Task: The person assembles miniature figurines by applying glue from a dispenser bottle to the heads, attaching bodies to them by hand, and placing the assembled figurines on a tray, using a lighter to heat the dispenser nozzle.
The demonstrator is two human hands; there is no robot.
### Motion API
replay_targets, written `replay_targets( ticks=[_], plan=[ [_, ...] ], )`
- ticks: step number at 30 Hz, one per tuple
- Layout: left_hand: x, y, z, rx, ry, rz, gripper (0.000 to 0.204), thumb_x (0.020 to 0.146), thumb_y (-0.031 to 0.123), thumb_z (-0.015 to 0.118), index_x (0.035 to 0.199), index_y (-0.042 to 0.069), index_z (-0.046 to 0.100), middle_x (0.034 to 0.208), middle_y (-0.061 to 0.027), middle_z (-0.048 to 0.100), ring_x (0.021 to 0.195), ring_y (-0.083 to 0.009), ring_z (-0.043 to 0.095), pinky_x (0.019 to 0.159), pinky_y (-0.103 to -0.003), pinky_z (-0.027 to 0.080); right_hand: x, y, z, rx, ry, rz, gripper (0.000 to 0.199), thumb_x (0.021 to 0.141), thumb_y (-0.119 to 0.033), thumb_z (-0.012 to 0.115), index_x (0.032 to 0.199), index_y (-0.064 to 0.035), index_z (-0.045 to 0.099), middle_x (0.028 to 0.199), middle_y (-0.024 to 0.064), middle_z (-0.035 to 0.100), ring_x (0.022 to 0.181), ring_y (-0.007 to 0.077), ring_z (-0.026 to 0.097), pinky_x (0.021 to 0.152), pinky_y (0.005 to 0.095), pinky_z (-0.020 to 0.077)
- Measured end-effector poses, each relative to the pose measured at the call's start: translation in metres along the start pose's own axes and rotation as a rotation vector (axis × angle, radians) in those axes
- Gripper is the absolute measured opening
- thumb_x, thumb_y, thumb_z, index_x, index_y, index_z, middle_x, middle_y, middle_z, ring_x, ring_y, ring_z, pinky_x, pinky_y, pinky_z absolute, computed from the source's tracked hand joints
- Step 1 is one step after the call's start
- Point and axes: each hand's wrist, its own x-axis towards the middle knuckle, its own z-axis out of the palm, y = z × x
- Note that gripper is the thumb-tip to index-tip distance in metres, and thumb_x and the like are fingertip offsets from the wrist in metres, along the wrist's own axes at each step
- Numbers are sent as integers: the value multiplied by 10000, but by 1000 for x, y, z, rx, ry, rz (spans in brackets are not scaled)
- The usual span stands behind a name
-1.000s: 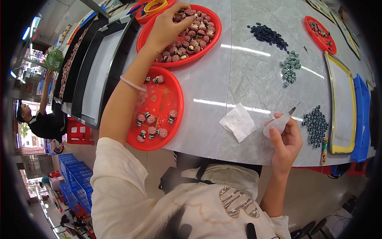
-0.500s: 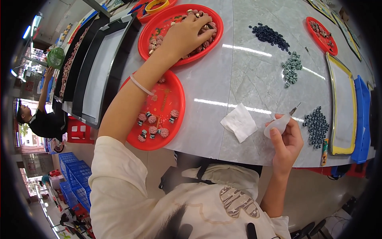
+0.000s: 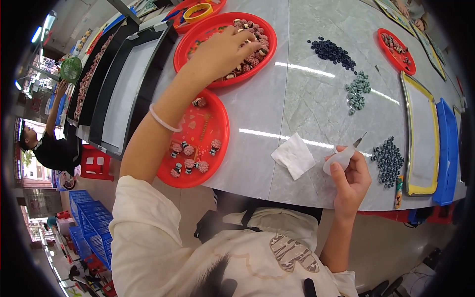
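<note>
My right hand (image 3: 350, 180) is closed around a small white squeeze bottle (image 3: 339, 161), whose thin needle tip (image 3: 361, 139) points up and to the right. My left hand (image 3: 222, 52) reaches over a red tray (image 3: 180, 54) of small pink knobbly pieces (image 3: 255, 59). Its fingers are bent and spread among the pieces, and the fingertips are partly hidden. Under my left forearm lies a second red tray (image 3: 217, 166), holding several small figurines (image 3: 189, 164) with pink knobbly tops. A folded white tissue (image 3: 294, 156) lies left of the bottle.
Piles of dark blue pieces (image 3: 332, 53), grey-green pieces (image 3: 357, 91) and blue-grey beads (image 3: 388, 161) lie on the grey table (image 3: 257, 104). A yellow-edged frame (image 3: 420, 143), a blue tray (image 3: 447, 153) and a small red tray (image 3: 400, 67) stand right. Black trays (image 3: 126, 84) stand left; another person (image 3: 52, 148) is beyond.
My left hand has drawn slightly down and left within the tray, its fingers more bent. The bottle has tilted a little in my right hand. The view has shifted slightly.
</note>
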Motion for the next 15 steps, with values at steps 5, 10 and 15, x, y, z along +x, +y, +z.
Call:
replay_targets(
  ticks=[5,10,15],
  plan=[
    [-6,-27,-10,-57,-43,-255,338,900,327,365,1108,124,539,1066,-85,552,1012,-270,511,832,-396,433,1,-1,0,7,2,3,270,776,-49,618,1017,37,530,854,91,616,807,124,573,745,232,439],
    [-35,-64,0,174,-174,-131,402,896,398,368,1093,95,544,1054,-117,536,1012,-284,492,842,-392,418,2,-1,1,5,-14,1,265,775,-44,615,1014,35,532,856,91,616,806,121,573,743,230,438],
    [-43,-49,0,-130,-193,-398,524,834,537,430,1106,102,537,1108,-163,462,1032,-305,469,883,-380,387,1,0,2,-16,1,-3,261,775,-45,615,1010,35,534,857,89,616,807,120,573,742,230,438]
  ],
)
